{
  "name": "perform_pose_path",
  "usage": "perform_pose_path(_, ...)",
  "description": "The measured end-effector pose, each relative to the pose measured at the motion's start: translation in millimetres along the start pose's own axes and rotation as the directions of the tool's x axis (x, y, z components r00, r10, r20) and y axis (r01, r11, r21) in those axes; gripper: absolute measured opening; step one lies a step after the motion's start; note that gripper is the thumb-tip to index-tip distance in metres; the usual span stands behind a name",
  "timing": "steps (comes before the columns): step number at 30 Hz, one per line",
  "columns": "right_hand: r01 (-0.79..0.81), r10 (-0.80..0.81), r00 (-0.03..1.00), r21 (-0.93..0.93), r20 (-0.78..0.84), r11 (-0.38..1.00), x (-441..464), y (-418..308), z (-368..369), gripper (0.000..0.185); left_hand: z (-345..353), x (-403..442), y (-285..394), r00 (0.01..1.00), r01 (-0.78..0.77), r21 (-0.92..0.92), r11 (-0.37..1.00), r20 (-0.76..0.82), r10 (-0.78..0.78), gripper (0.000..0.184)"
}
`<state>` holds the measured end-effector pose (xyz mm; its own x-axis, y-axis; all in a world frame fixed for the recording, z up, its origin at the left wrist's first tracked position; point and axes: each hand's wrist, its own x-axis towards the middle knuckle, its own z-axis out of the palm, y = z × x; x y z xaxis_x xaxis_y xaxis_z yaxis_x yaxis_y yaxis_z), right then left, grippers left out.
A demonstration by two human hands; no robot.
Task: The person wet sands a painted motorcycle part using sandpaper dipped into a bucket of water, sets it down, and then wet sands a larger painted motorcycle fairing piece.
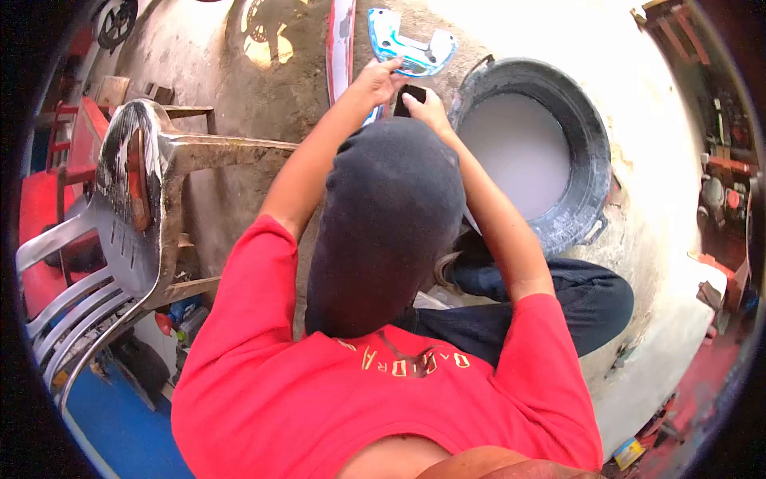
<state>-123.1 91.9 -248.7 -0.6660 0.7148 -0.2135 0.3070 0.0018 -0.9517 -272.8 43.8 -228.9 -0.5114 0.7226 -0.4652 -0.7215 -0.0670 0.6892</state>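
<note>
Pinched at its lower left edge, a blue and white curved panel (411, 53) with dark holes is held in my left hand (381, 81). My right hand (428, 107) is closed on a small black block (410, 99), just below the panel. Both hands are beyond my raised knee. Beside my right hand stands a big black tub (586, 120) with cloudy greyish liquid (517, 152) in it. A long red and white piece (341, 48) lies left of the panel, partly hidden by my left forearm.
A paint-stained plastic chair (128, 239) stands at the left, with a brown-handled tool (139, 180) on it. A wheel (116, 24) shows at the top left. Assorted items (722, 195) line the right edge. My folded leg (558, 307) lies below the tub.
</note>
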Motion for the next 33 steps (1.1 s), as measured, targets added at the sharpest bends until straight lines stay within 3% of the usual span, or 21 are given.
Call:
perform_pose_path(3,-0.162,0.165,0.985,-0.064,0.042,0.985,-5.5,-4.6,10.2,0.040,-8.7,25.0,-23.9,0.998,0.024,-0.060,0.998,0.066,-0.020,0.035)
perform_pose_path(4,-0.206,0.209,0.976,-0.038,0.068,0.978,7.0,18.0,21.5,0.043,-6.4,27.2,-28.8,0.998,0.066,-0.042,0.997,0.023,-0.065,0.037)
perform_pose_path(7,-0.218,0.214,0.954,-0.007,0.211,0.976,12.8,44.3,26.6,0.041,-7.1,41.8,-48.6,0.997,0.078,0.044,0.996,0.014,-0.079,0.037)
perform_pose_path(9,-0.302,0.284,0.946,0.104,0.156,0.948,11.1,65.5,43.6,0.054,-14.1,51.8,-59.6,0.993,0.111,0.134,0.985,0.018,-0.115,0.038)
perform_pose_path(10,-0.272,0.241,0.953,0.163,0.186,0.948,24.8,114.7,61.8,0.060,-15.6,53.5,-64.7,0.993,0.116,0.170,0.979,0.016,-0.121,0.038)
perform_pose_path(12,-0.290,0.242,0.936,0.172,0.256,0.941,30.5,136.5,69.0,0.067,-18.8,53.1,-73.0,0.994,0.107,0.259,0.960,-0.043,-0.099,0.041)
perform_pose_path(15,-0.239,0.203,0.943,0.110,0.265,0.965,14.6,98.5,61.3,0.070,-24.0,57.3,-75.8,0.963,0.256,0.639,0.725,-0.230,-0.137,0.042)
perform_pose_path(16,-0.164,0.127,0.963,0.142,0.239,0.976,17.4,110.3,68.4,0.062,-10.9,38.3,-59.4,0.958,0.285,0.812,0.509,-0.260,-0.121,0.050)
perform_pose_path(19,-0.177,0.155,0.948,0.056,0.277,0.983,24.3,114.8,74.3,0.050,-12.7,2.4,-35.0,0.959,0.027,1.000,-0.014,-0.022,0.284,0.047)
perform_pose_path(21,-0.229,0.219,0.926,-0.005,0.307,0.973,23.7,108.1,69.9,0.048,-17.6,-41.3,-19.5,0.886,-0.087,0.989,0.122,0.020,0.463,0.036)
perform_pose_path(23,-0.231,0.243,0.943,-0.079,0.229,0.970,9.5,61.0,59.0,0.062,-43.8,-62.5,-21.4,0.788,-0.185,0.967,0.176,0.039,0.615,0.033)
perform_pose_path(26,-0.273,0.285,0.938,-0.085,0.199,0.958,36.4,125.2,80.6,0.076,-103.6,-89.3,-65.9,0.670,-0.094,0.990,0.105,-0.015,0.742,0.038)
perform_pose_path(27,-0.316,0.321,0.918,-0.060,0.232,0.947,33.3,113.7,76.2,0.080,-116.3,-99.4,-80.2,0.632,-0.051,0.995,0.089,-0.037,0.774,0.041)
perform_pose_path(30,-0.443,0.415,0.840,-0.001,0.350,0.896,25.8,76.5,61.1,0.095,-126.3,-124.3,-102.8,0.629,0.077,0.981,0.179,-0.187,0.754,0.050)
perform_pose_path(33,-0.486,0.465,0.856,0.046,0.226,0.873,23.2,70.3,65.1,0.097,-137.8,-120.5,-114.6,0.734,0.090,0.821,0.563,-0.437,0.520,0.060)
